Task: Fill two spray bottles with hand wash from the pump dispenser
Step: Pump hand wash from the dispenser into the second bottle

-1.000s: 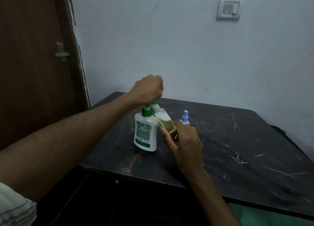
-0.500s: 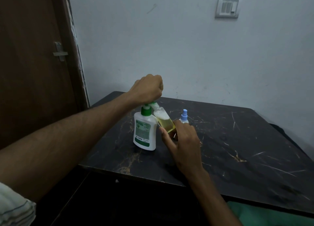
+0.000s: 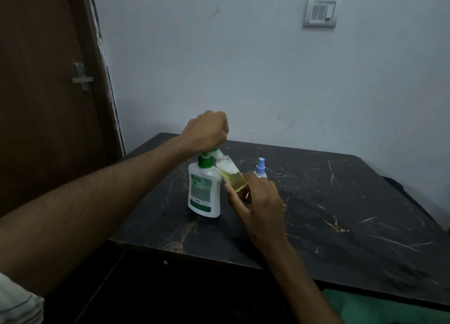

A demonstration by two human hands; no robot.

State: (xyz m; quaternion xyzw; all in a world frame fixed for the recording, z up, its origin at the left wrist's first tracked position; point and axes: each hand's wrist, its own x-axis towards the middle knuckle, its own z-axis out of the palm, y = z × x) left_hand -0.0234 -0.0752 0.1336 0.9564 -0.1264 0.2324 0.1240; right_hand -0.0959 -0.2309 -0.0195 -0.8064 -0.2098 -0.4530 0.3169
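Your table (image 3: 341, 226) was a dark marble-look slab with pale, gold-tinged veins and scratches, set against the wall. On it stood a white soap bottle (image 3: 204, 194) with a green pump, near the left edge. Just to its right, farther back, stood a small spray bottle (image 3: 260, 169) with a blue nozzle.

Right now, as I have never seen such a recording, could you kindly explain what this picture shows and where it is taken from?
There is no machine here: a person works with bare hands, and the one camera sits on their head, looking forward and down. The left hand is a fist on the pump of the white dispenser, which stands on the dark table. The right hand holds a clear bottle tilted, its mouth at the nozzle; yellowish liquid fills its lower part. A second bottle with a blue sprayer stands just behind that hand.
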